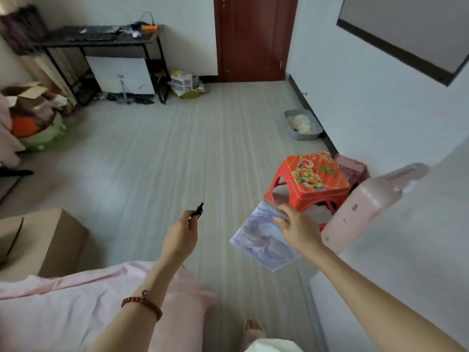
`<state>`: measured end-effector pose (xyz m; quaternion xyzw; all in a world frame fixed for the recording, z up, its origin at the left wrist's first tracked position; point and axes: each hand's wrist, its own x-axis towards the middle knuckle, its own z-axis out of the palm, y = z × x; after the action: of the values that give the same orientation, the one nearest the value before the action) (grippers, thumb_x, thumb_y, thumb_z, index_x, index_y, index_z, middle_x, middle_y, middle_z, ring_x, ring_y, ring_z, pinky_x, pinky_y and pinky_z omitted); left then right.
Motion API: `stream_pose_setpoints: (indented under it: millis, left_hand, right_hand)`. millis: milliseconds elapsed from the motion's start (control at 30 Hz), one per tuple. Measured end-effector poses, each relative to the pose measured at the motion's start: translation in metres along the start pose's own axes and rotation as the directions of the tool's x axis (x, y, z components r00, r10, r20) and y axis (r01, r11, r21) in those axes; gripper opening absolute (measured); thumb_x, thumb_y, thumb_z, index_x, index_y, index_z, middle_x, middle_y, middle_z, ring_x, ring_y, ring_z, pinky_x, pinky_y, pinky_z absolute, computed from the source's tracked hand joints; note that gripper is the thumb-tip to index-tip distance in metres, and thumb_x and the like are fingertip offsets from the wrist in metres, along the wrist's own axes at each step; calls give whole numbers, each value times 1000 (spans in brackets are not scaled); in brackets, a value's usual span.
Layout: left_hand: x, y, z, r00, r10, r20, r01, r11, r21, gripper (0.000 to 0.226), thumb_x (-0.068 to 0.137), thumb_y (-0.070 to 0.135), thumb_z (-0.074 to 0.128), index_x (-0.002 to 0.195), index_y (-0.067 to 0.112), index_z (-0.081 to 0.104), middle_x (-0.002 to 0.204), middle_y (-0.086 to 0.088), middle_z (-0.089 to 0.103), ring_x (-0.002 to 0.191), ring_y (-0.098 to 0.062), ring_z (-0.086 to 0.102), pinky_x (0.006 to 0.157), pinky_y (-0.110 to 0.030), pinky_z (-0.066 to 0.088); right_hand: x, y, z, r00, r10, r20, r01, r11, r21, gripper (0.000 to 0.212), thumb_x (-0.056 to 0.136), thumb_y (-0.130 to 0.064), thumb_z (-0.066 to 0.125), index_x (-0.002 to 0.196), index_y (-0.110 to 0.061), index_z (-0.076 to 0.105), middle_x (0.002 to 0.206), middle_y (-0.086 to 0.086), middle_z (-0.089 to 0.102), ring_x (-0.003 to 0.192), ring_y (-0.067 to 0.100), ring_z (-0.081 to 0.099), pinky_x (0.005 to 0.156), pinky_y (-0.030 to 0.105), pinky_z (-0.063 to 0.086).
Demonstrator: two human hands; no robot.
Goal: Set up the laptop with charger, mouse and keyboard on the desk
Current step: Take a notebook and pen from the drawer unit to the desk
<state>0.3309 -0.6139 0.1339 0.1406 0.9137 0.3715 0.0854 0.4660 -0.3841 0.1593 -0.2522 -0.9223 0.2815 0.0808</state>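
My left hand [181, 233] is closed around a small black object [198, 211] whose tip sticks out above the fingers; I cannot tell what it is. My right hand [295, 228] grips the top edge of a flat rectangular item with a pale blue-purple picture on it [258, 240], held tilted above the floor. The black-framed desk [101, 40] stands against the far wall at the upper left, with a dark keyboard-like item [91, 34] and an orange object [149, 27] on top. No laptop, charger or mouse is identifiable.
A red plastic stool [311, 182] stands just beyond my right hand, a pink appliance [368, 204] beside it. A grey tray [302, 124] lies by the right wall. A cardboard box [38, 240] is at the left, a dark red door [253, 36] ahead, clutter at far left.
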Motion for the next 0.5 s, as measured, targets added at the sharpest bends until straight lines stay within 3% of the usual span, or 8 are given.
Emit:
stream_pose_setpoints:
  millis: [167, 367, 500]
  left_hand:
    - [122, 10, -45, 985, -91, -147, 91, 996, -6, 22, 96, 21, 41, 112, 11, 53, 78, -9, 62, 71, -36, 58, 59, -37, 42]
    - [282, -27, -97, 939, -199, -282, 191, 980, -54, 14, 93, 15, 45, 103, 7, 52, 80, -15, 65, 69, -35, 55, 58, -37, 39]
    - [411, -58, -126, 928, -229, -293, 204, 972, -114, 12, 94, 18, 45, 100, 11, 52, 79, -7, 65, 60, -24, 51, 50, -31, 37]
  right_hand:
    - [158, -57, 19, 992, -94, 80, 97, 995, -30, 15, 87, -29, 54, 96, -17, 55, 87, 10, 69, 86, 35, 62, 62, 31, 35]
    - [344, -143, 74, 967, -206, 149, 211, 977, -17, 14, 87, -31, 53, 95, -20, 55, 91, 7, 69, 88, 32, 60, 64, 30, 33]
    - [469, -203, 114, 951, -245, 187, 249, 968, 2, 13, 88, -31, 51, 89, -18, 52, 77, 3, 62, 75, 30, 56, 60, 30, 33]
